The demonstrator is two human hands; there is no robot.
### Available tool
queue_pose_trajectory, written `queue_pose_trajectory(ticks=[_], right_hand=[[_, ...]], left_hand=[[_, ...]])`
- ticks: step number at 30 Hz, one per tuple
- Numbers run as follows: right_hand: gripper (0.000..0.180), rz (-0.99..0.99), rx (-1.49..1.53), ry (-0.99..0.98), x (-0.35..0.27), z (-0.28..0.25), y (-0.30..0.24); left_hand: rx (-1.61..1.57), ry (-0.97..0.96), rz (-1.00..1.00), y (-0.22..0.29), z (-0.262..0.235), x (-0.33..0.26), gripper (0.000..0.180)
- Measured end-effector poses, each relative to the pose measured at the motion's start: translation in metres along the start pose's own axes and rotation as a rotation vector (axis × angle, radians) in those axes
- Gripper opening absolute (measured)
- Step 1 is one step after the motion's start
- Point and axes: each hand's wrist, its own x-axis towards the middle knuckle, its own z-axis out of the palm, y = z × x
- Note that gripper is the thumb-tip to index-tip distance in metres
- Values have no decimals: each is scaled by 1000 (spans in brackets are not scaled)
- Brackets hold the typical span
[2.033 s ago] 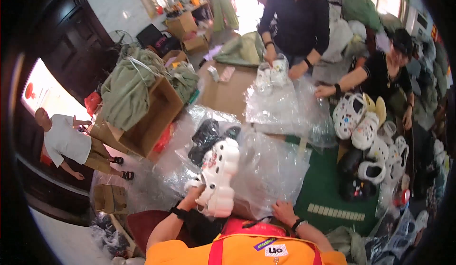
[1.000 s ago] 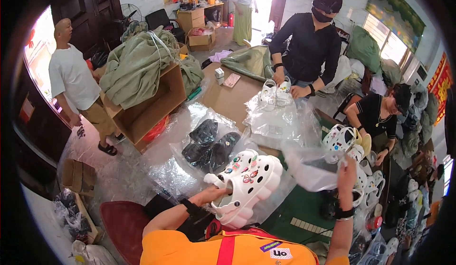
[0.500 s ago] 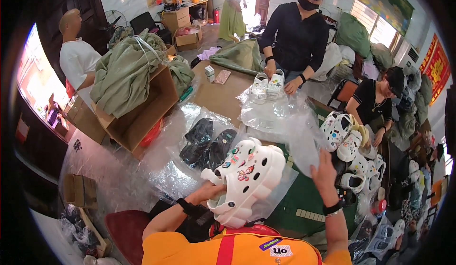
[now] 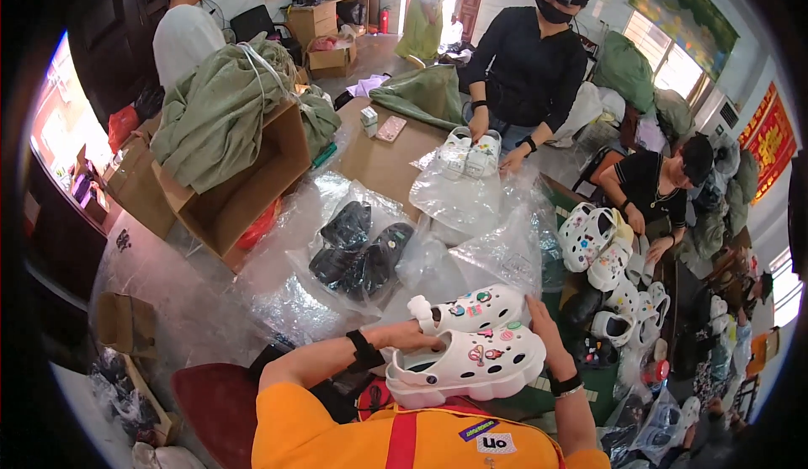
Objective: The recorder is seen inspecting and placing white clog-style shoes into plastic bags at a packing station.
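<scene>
A pair of white clogs (image 4: 471,360) with colourful charms is held low in front of me, the two lying side by side. My left hand (image 4: 412,335) is closed on them, its fingers reaching into the heel openings. Against the toe ends lies my right hand (image 4: 547,332), fingers stretched out along the toes. Just beyond the clogs, a clear plastic bag (image 4: 505,259) is spread on the table. Black clogs (image 4: 362,250) in clear plastic sit to the far left of my hands.
Several decorated white clogs (image 4: 610,259) are heaped at the right. Across the table, a person in black (image 4: 530,74) handles another white pair. A second person (image 4: 661,187) works at the right. An open cardboard box (image 4: 244,200) with green sacking stands at the left.
The white clogs have tipped down from raised to lying level. My right hand has come down from the plastic bag to their toes. The bag now lies on the table.
</scene>
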Motion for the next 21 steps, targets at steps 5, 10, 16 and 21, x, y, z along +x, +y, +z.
queue_pose_trajectory(ticks=[5,10,16,21], right_hand=[[63,-146,15,-36,-19,3,9],[70,-264,-33,-82,-29,8,-5],[63,-240,-219,18,-26,26,-16],[54,-191,-286,24,-30,34,-25]], left_hand=[[-170,24,-17,-36,-3,11,31],[-107,118,-141,-59,-9,9,35],[19,306,-108,-57,2,2,42],[153,387,-127,-77,8,4,46]])
